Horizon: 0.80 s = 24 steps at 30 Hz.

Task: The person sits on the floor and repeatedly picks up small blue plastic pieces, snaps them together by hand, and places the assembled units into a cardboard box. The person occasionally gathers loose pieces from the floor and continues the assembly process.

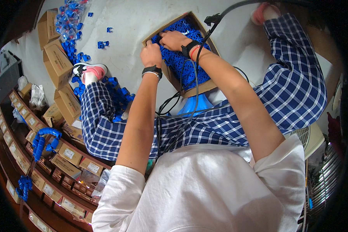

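Note:
An open cardboard box stands in front of me, filled with small blue plastic pieces that look like rings or clips. My left hand is closed at the box's left corner, its fingers curled over the rim. Inside the same corner, my right hand reaches among the blue pieces with bent fingers. What the right fingertips hold, if anything, is too small to make out. Both wrists wear black bands.
Black cables cross over the box and my lap. Blue fittings lie heaped on the floor at left, some in clear bags, beside open cartons. Shelves with small boxes line the left. Below the box is a blue stool-like object.

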Each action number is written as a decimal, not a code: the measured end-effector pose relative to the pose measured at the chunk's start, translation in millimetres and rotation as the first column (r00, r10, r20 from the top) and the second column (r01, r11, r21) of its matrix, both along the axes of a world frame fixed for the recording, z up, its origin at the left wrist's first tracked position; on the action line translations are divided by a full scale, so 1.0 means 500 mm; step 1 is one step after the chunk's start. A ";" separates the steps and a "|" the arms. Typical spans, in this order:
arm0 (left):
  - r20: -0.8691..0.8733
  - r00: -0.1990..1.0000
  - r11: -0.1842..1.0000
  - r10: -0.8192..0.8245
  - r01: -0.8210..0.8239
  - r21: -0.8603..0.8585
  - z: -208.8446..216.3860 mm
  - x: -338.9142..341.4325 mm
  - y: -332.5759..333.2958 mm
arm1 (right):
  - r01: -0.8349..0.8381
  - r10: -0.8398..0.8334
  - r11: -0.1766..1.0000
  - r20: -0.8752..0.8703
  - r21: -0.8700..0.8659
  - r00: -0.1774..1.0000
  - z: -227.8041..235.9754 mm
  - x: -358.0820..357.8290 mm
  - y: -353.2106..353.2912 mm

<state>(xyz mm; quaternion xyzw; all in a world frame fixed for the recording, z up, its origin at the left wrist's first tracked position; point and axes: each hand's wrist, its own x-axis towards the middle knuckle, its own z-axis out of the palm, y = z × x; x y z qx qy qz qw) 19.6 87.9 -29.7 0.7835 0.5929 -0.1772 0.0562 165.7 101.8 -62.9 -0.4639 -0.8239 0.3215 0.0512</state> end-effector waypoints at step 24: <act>0.339 0.939 0.998 -0.059 0.053 0.026 0.027 -0.032 0.003 | 0.346 -0.340 0.933 -0.080 0.095 0.937 0.023 0.102 -0.017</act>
